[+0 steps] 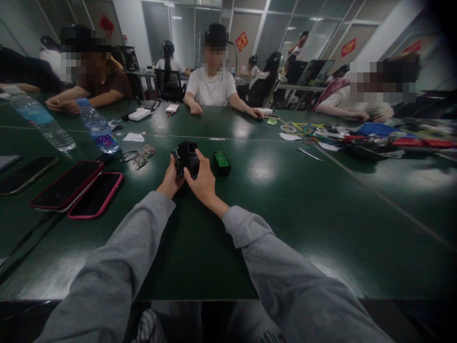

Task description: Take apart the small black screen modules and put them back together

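Observation:
A black boxy device (187, 157) is held up over the green table (285, 214), between my two hands. My left hand (173, 178) grips its left side, fingers wrapped behind it and partly hidden. My right hand (203, 180) is on its right side, with the thumb at the lower front and the index finger along the upper right edge. Just right of the hands, a small black box with a green circuit board (222, 161) on top rests on the table.
Phones (95, 195) and two water bottles (98, 126) are at left, with eyeglasses (144, 157) nearer the hands. Cables (307, 129), a metal tool (310, 154) and a blue item (378, 129) lie at right. A person (213, 85) sits opposite; others sit at both sides.

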`<state>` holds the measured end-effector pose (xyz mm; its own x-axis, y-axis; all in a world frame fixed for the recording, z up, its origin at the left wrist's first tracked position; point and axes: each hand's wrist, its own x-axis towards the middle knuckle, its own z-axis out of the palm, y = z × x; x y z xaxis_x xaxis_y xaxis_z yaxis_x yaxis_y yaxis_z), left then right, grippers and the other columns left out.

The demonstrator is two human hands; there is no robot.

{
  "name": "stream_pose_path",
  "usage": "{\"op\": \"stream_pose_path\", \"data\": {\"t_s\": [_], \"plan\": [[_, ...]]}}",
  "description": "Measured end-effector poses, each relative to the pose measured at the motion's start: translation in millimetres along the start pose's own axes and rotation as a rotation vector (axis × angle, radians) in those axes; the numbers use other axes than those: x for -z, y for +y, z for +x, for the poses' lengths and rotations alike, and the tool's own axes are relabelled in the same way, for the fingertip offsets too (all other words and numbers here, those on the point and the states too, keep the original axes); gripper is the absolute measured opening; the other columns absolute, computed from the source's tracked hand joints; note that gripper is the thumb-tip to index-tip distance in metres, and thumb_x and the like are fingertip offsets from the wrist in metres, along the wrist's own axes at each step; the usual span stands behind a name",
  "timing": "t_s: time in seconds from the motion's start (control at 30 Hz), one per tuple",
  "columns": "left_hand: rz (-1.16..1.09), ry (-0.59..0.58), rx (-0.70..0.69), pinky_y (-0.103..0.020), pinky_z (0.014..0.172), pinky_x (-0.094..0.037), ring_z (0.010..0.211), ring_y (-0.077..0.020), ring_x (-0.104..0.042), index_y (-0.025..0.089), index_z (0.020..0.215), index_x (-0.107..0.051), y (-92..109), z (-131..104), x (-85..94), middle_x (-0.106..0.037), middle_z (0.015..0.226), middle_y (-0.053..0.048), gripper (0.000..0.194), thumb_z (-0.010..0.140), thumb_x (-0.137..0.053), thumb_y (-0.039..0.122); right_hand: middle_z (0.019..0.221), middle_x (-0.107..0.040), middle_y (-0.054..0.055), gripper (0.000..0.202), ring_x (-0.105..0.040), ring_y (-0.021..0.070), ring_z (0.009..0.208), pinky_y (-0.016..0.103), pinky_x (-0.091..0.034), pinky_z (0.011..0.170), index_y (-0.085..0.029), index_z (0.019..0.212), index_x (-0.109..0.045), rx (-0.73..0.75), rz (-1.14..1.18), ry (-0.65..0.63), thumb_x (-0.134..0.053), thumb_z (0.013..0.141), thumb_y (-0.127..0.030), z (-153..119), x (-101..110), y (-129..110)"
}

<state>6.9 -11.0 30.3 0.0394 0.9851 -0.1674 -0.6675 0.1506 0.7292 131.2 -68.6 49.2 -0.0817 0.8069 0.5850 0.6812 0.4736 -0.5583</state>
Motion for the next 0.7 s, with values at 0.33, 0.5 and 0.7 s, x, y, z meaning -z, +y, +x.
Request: {"op": "stream_pose_path", "data": {"t_s": [0.33, 0.5, 0.7], "plan": [[-0.171, 0.03, 0.002, -0.031, 0.081, -0.058, 0.081, -0.0147, -0.071, 0.019, 0.113, -0.063, 7, -5, -2.3, -0.075, 0.099, -0.005, 0.05, 0.1, -0.033, 0.056, 0.131, -0.049, 0.015, 0.059, -0.054, 0.0253, 0.114, 0.034, -0.055, 0.081, -0.017, 0.145, -0.032, -0.023, -0.267, 0.003, -0.044, 0.096, -0.045, 17, 8, 25], [-0.154, 0.018, 0.009, -0.03, 0.085, -0.056, 0.094, -0.0156, -0.071, 0.02, 0.107, -0.064, 8, -8, -3.0, -0.074, 0.11, -0.005, 0.047, 0.1, -0.033, 0.055, 0.123, -0.052, 0.014, 0.057, -0.058, 0.0248, 0.104, 0.033, -0.053, 0.075, -0.016, 0.145, -0.036, -0.066, -0.402, -0.081, -0.048, 0.094, -0.041, 15, 7, 25], [-0.113, 0.01, 0.014, -0.03, 0.09, -0.054, 0.116, -0.0179, -0.065, 0.021, 0.111, -0.063, 8, -9, -2.9, -0.071, 0.122, -0.007, 0.046, 0.101, -0.031, 0.053, 0.122, -0.051, 0.017, 0.051, -0.058, 0.0259, 0.102, 0.034, -0.051, 0.076, -0.012, 0.136, -0.046, -0.09, -0.488, -0.161, -0.047, 0.095, -0.041, 12, 6, 27]]}}
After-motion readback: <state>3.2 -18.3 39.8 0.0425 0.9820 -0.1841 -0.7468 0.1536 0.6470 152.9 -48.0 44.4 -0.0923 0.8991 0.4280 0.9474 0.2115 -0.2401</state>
